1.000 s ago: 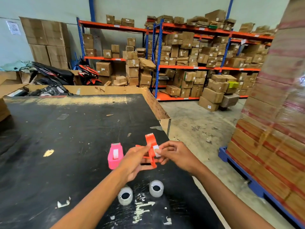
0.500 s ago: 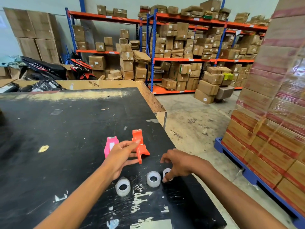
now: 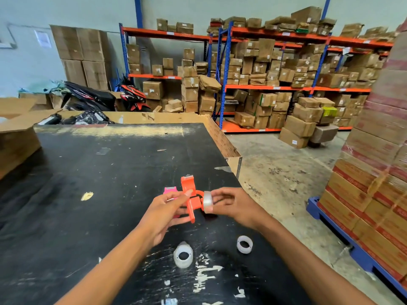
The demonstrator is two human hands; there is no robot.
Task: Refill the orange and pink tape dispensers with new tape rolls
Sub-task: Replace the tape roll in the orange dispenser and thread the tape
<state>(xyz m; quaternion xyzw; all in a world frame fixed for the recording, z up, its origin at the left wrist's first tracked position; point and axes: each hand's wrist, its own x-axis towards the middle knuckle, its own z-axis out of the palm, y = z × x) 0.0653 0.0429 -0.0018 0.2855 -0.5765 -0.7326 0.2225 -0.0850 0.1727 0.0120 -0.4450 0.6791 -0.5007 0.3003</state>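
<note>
My left hand (image 3: 167, 213) holds the orange tape dispenser (image 3: 190, 198) up above the black table (image 3: 88, 194). My right hand (image 3: 233, 205) pinches a clear tape roll (image 3: 207, 201) right beside the dispenser's open side. The pink dispenser (image 3: 170, 190) stands on the table just behind my left hand, mostly hidden by it. Two more clear rolls lie on the table nearer to me: one roll (image 3: 183, 255) under my left wrist and another roll (image 3: 244, 244) under my right wrist.
The table's right edge (image 3: 233, 159) drops to a concrete floor. A wrapped pallet of boxes (image 3: 374, 172) stands to the right. Racks full of cartons (image 3: 264, 84) fill the back. An open cardboard box (image 3: 17, 133) sits at the left.
My right hand has picked a tape roll off the table and raised it beside the orange dispenser. My left hand still holds the dispenser, lifted a little higher.
</note>
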